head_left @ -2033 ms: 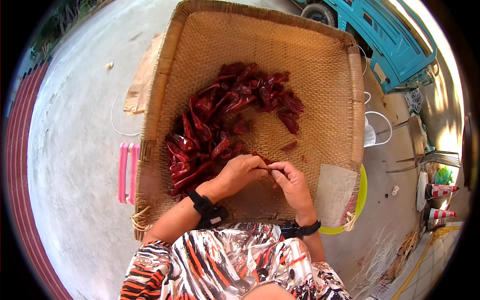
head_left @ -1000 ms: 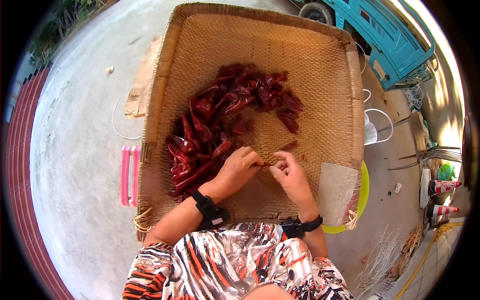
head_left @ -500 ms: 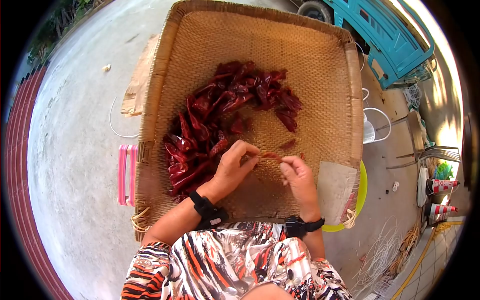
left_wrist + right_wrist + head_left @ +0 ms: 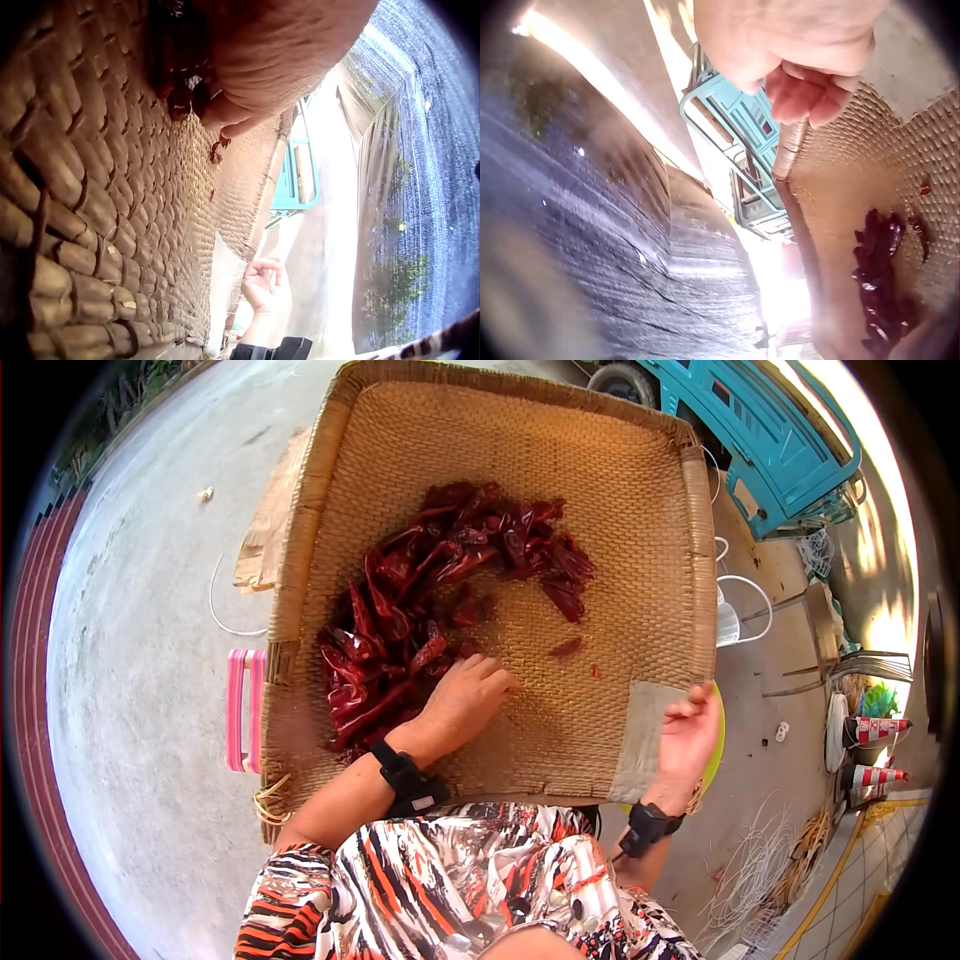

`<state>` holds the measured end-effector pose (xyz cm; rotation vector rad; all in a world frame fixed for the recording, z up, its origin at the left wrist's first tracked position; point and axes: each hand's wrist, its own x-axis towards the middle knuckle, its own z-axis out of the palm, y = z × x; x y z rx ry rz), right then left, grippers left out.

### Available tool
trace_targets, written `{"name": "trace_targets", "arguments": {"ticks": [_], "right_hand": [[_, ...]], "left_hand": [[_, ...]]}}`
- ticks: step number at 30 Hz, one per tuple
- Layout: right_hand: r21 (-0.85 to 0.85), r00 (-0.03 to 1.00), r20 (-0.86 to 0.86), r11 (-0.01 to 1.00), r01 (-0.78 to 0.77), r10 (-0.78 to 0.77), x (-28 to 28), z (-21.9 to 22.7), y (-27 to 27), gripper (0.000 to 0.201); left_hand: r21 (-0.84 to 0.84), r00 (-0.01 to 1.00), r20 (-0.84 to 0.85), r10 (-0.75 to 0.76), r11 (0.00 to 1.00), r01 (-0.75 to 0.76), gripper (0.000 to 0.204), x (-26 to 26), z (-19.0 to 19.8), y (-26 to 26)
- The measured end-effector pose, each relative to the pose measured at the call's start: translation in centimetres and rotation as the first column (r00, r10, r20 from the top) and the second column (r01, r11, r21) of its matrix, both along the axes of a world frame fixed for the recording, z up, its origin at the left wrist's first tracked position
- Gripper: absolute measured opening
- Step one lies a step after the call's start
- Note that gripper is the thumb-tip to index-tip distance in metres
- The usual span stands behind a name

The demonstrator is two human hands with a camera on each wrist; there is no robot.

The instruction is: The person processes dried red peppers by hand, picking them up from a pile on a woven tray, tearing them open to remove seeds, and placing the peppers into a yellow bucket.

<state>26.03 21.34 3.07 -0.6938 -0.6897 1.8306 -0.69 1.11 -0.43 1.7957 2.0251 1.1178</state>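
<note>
A heap of glossy dark red dried chilies [image 4: 400, 590] curves across the woven tray [image 4: 630, 560]. At the heap's lower right edge is my left hand [image 4: 460, 705], back up and fingers bent downward. In the left wrist view, dark red chilies [image 4: 180, 97] show beside its thumb; I cannot tell whether its fingers hold one. My right hand [image 4: 692, 730] is over the tray's right edge, beside a yellow-green basin [image 4: 718, 745] that is mostly hidden below. Its fingers [image 4: 806, 94] bend loosely, with nothing visible between them.
One small chili piece [image 4: 566, 647] and a red scrap [image 4: 595, 671] lie right of the heap. A pale patch [image 4: 645, 735] covers the tray's near right corner. Beyond the tray are a pink-striped stool [image 4: 245, 710], a white bucket [image 4: 728, 622] and a teal vehicle [image 4: 770, 440].
Both hands pinched a thin red strip between them half a second ago; it is out of sight now. My right hand has moved right to the tray's edge. My left hand stays near the heap.
</note>
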Motion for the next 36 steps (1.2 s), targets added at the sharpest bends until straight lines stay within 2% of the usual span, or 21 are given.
{"name": "trace_targets", "arguments": {"ticks": [1, 2, 3, 5, 8, 9, 12, 15, 18, 21, 23, 24, 26, 27, 30, 33, 35, 36], "right_hand": [[0.025, 0.989, 0.146, 0.999, -0.037, 0.032, -1.9, 0.4, -1.3, 0.022], [0.104, 0.917, 0.386, 0.983, -0.15, 0.099, -3.9, 1.1, -2.7, 0.022], [0.15, 0.785, 0.605, 0.949, -0.276, 0.133, -5.8, 1.5, -3.7, 0.022], [0.259, 0.566, 0.811, 0.777, -0.573, 0.147, -8.3, 0.6, -4.4, 0.026], [0.478, 0.431, 0.878, 0.457, -0.75, -0.211, -11.5, 0.0, -5.0, 0.034], [0.511, 0.372, 0.839, 0.339, -0.79, -0.397, -12.1, -0.6, -4.8, 0.035], [0.484, 0.33, 0.84, 0.319, -0.815, -0.431, -12.8, -0.9, -4.5, 0.029], [0.487, 0.406, 0.873, 0.46, -0.742, -0.269, -12.7, -1.6, -4.0, 0.021], [0.495, 0.372, 0.865, 0.454, -0.74, -0.336, -12.3, -1.2, -4.3, 0.015], [0.437, 0.501, 0.86, 0.644, -0.628, -0.095, -12.0, -0.9, -4.8, 0.01], [0.301, 0.707, 0.661, 0.774, -0.558, 0.253, -12.0, 0.3, -5.6, 0.008], [0.209, 0.779, 0.494, 0.817, -0.537, 0.386, -12.1, 0.7, -6.2, 0.007], [0.087, 0.769, 0.335, 0.795, -0.601, 0.545, -12.2, 0.6, -7.0, 0.008], [0.033, 0.753, 0.244, 0.77, -0.637, 0.612, -12.3, 0.5, -7.4, 0.008], [-0.039, 0.78, 0.2, 0.801, -0.598, 0.593, -12.8, -0.1, -8.6, 0.008], [-0.071, 0.74, 0.282, 0.782, -0.619, 0.611, -12.2, -0.6, -8.1, 0.008], [-0.001, 0.742, 0.346, 0.791, -0.612, 0.574, -11.6, -0.6, -7.8, 0.008], [0.033, 0.743, 0.377, 0.794, -0.608, 0.553, -11.2, -0.6, -7.6, 0.008]], "left_hand": [[0.041, 0.999, 0.054, 0.005, 0.999, -0.007, 0.017, 0.0, 0.0, 0.1], [0.081, 0.994, 0.107, 0.007, 0.997, -0.015, 0.015, 0.1, 0.1, 0.1], [0.09, 0.977, 0.21, 0.017, 0.995, -0.036, 0.014, 0.2, 0.5, 0.1], [0.101, 0.911, 0.41, 0.036, 0.991, -0.084, 0.012, 0.5, 1.5, -0.1], [0.122, 0.896, 0.438, 0.076, 0.982, -0.143, 0.011, 0.2, 1.0, -0.1], [0.124, 0.899, 0.43, 0.084, 0.981, -0.15, 0.012, 0.1, 0.9, -0.1], [0.126, 0.903, 0.418, 0.099, 0.978, -0.166, 0.013, 0.1, 0.8, 0.0], [0.112, 0.896, 0.432, 0.099, 0.98, -0.162, 0.013, 0.2, 0.9, 0.0], [0.095, 0.895, 0.437, 0.087, 0.985, -0.143, 0.015, 0.3, 0.9, -0.1], [0.092, 0.91, 0.411, 0.047, 0.991, -0.093, 0.016, 0.2, 0.8, 0.0], [0.082, 0.921, 0.389, -0.026, 0.997, -0.007, 0.017, 0.3, 0.8, -0.1], [0.064, 0.889, 0.459, 0.001, 0.997, -0.035, 0.018, 0.6, 1.2, -0.2], [0.024, 0.808, 0.587, 0.051, 0.996, -0.081, 0.019, 1.3, 2.1, -0.2], [0.046, 0.845, 0.535, 0.011, 0.998, -0.042, 0.02, 1.1, 1.9, -0.2], [0.085, 0.908, 0.412, -0.079, 0.995, 0.048, 0.024, 0.2, 1.0, -0.2], [0.109, 0.92, 0.373, -0.123, 0.99, 0.089, 0.026, 0.2, 0.1, -0.1], [0.142, 0.931, 0.324, -0.165, 0.982, 0.125, 0.029, 0.2, -0.4, 0.1], [0.098, 0.927, 0.342, -0.152, 0.987, 0.125, 0.03, 0.2, 0.2, 0.0]]}}
